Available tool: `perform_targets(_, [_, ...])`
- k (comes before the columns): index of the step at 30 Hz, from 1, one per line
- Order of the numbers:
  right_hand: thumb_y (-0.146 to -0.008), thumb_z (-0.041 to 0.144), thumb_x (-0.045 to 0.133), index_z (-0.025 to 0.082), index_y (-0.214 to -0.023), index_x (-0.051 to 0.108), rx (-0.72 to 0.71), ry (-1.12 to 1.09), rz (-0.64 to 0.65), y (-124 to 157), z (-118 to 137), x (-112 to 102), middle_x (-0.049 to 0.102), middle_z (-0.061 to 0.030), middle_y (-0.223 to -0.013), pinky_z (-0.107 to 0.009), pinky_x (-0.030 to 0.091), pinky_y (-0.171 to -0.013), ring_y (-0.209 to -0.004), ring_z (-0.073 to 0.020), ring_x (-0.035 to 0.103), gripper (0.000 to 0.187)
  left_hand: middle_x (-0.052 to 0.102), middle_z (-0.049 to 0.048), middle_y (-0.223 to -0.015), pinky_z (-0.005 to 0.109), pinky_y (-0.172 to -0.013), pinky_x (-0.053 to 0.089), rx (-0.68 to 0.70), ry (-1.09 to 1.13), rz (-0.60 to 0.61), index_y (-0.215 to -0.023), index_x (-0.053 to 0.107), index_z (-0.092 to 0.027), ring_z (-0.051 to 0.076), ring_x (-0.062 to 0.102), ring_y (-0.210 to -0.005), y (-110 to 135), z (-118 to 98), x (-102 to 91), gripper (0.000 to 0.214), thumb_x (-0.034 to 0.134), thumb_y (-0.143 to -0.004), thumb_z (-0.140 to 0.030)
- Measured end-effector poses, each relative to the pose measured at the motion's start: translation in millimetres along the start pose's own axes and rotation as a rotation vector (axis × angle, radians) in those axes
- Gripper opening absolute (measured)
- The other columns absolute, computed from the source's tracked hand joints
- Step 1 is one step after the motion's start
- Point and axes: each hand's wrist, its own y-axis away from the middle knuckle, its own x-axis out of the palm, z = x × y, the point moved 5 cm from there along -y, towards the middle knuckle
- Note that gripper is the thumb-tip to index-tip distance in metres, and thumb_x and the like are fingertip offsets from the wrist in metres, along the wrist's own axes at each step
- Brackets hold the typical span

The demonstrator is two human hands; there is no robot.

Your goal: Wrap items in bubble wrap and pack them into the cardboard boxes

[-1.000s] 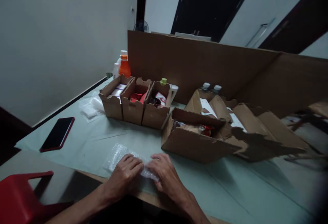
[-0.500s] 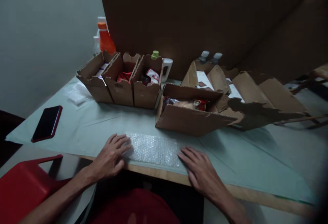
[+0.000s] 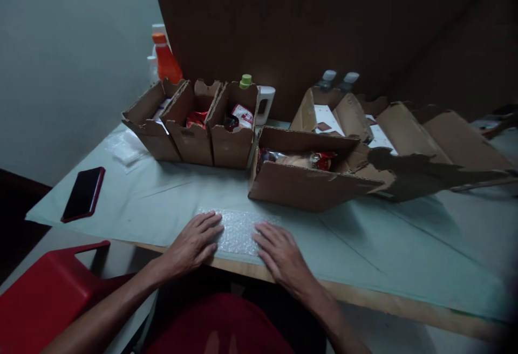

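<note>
A clear strip of bubble wrap lies flat along the front edge of the green-covered table. My left hand rests palm down over its left end, fingers stretched out. Over its right end lies my right hand, also flat with the fingers extended. Part of each end of the wrap is hidden beneath the fingers. Neither hand grips it.
Cardboard bins stand behind on the left. A wider cardboard box with wrapped packets is right of them, with more tilted bins farther right. A phone and clear plastic bags lie left. A red stool stands below.
Both hands have slid inward over the bubble wrap, the right one leftward from its right edge, the left one a little rightward. The camera view has shifted slightly.
</note>
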Motion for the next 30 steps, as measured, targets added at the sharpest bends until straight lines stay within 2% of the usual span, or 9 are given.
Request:
perform_targets(5, [-0.100,0.028,0.048,0.022,-0.111,0.072,0.216,0.096,-0.186,53,-46,-37,0.073,-0.0096,-0.121,-0.046,0.048,-0.095,-0.114,-0.0270,0.066,0.027,0.055,0.0104,-0.149,0.053,-0.116,0.039,0.019,0.031,-0.025,-0.131,0.062,-0.024,0.030,0.043,-0.142,4,7,-5.5,0.038,0.057,-0.093,-0.024])
perform_targets(8, [-0.101,0.034,0.046,0.021,-0.114,0.070,0.297,0.148,-0.203,41,-46,-41,0.073,-0.0102,-0.118,-0.043,0.047,-0.093,-0.111,-0.0269,0.065,0.030,0.059,0.0121,-0.143,0.051,-0.111,0.044,-0.013,-0.053,-0.131,-0.125,0.065,-0.021,0.030,0.048,-0.137,-2,12,-12.4,0.034,0.054,-0.092,-0.019])
perform_targets(13, [-0.095,0.037,0.054,0.015,-0.120,0.066,0.373,0.216,-0.137,-3,-45,-15,0.068,-0.0168,-0.127,-0.044,0.047,-0.089,-0.112,-0.0319,0.062,0.035,0.059,0.0203,-0.138,0.058,-0.107,0.045,-0.202,-0.298,-0.179,-0.123,0.064,-0.014,0.039,0.048,-0.135,-11,32,-19.1,0.040,0.061,-0.085,-0.024])
perform_targets(17, [-0.092,0.030,0.054,0.019,-0.093,0.066,0.377,0.000,-0.208,-7,-42,-9,0.072,-0.0134,-0.112,-0.042,0.049,-0.087,-0.104,-0.0293,0.065,0.016,0.061,0.0176,-0.135,0.056,-0.109,0.043,-0.266,-0.280,-0.185,-0.094,0.067,-0.017,0.039,0.046,-0.137,-11,33,-16.7,0.016,0.062,-0.080,-0.022])
perform_targets(19, [-0.092,0.029,0.056,0.020,-0.097,0.065,0.431,-0.198,-0.235,3,-36,-12,0.073,-0.0087,-0.097,-0.037,0.052,-0.079,-0.088,-0.0235,0.067,0.014,0.067,0.0130,-0.123,0.049,-0.103,0.048,-0.284,-0.199,-0.185,-0.087,0.064,-0.019,0.033,0.057,-0.124,-9,31,-18.1,0.011,0.059,-0.078,-0.016])
perform_targets(22, [-0.091,0.031,0.060,0.018,-0.131,0.057,0.529,-0.496,-0.262,21,-17,-15,0.070,-0.0039,-0.091,-0.027,0.054,-0.069,-0.071,-0.0156,0.065,0.043,0.071,0.0049,-0.096,0.036,-0.081,0.054,-0.344,-0.040,-0.132,-0.098,0.062,-0.021,0.022,0.068,-0.089,-11,36,-28.9,0.020,0.055,-0.081,-0.015])
perform_targets(24, [-0.091,0.031,0.060,0.019,-0.147,0.047,0.552,-0.628,-0.249,29,2,-11,0.071,-0.0049,-0.100,-0.026,0.055,-0.074,-0.080,-0.0148,0.068,0.058,0.071,0.0024,-0.092,0.032,-0.075,0.052,-0.345,0.009,-0.113,-0.113,0.060,-0.022,0.020,0.067,-0.079,-23,41,-41.2,0.031,0.055,-0.083,-0.017])
perform_targets(27, [-0.093,0.029,0.058,0.022,-0.139,0.059,0.514,-0.734,-0.152,26,32,2,0.073,-0.0076,-0.114,-0.028,0.055,-0.089,-0.103,-0.0185,0.069,0.047,0.072,0.0040,-0.099,0.034,-0.081,0.051,-0.253,-0.034,-0.120,-0.135,0.052,-0.023,0.021,0.067,-0.085,-61,43,-53.6,0.052,0.056,-0.084,-0.016])
perform_targets(30, [-0.093,0.029,0.055,0.021,-0.115,0.075,0.494,-0.808,-0.061,15,51,16,0.076,-0.0089,-0.110,-0.030,0.055,-0.088,-0.100,-0.0215,0.071,0.030,0.069,0.0111,-0.117,0.043,-0.094,0.049,-0.193,-0.096,-0.138,-0.141,0.048,-0.019,0.027,0.064,-0.105,-97,40,-49.0,0.064,0.061,-0.079,-0.013])
